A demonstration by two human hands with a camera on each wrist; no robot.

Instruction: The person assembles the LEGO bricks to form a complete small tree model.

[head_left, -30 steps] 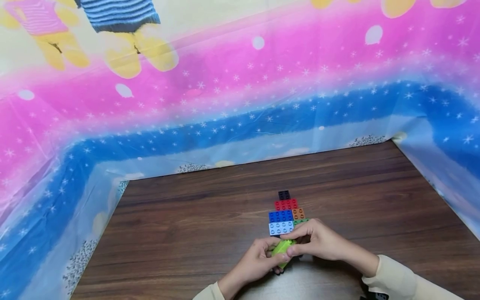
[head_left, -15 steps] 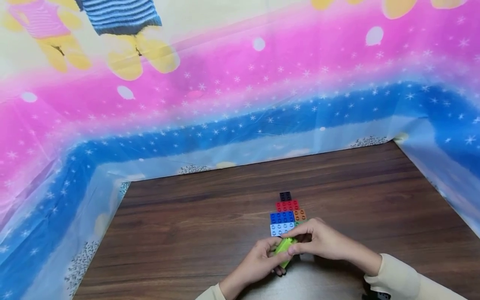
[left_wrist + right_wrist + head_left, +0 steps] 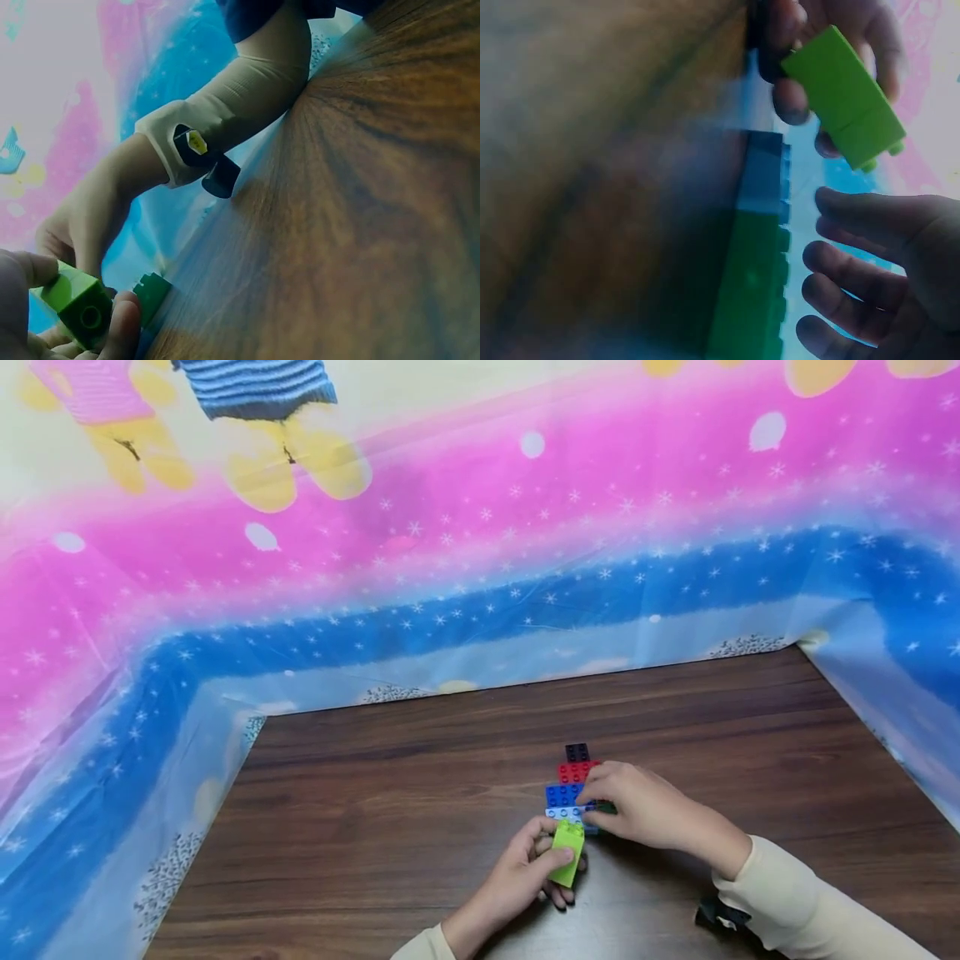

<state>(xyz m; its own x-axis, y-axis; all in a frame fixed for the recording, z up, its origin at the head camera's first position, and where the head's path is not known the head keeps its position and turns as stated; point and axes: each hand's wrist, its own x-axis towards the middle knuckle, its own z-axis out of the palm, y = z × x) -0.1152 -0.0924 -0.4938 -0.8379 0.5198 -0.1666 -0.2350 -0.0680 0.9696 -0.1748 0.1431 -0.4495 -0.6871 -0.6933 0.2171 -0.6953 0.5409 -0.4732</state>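
lime-green brick (image 3: 567,852), tilted, held above table; beside block row (image 3: 572,789)

Dark green brick (image 3: 606,808) under right hand (image 3: 637,806)

2 hands (image 3: 525,877); 1 lime brick (image 3: 567,852); 1 flat multicolour brick assy (image 3: 573,785); 1 table (image 3: 375,827).

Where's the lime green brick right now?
In the head view the lime green brick is gripped in the left hand, just in front of the light blue brick.
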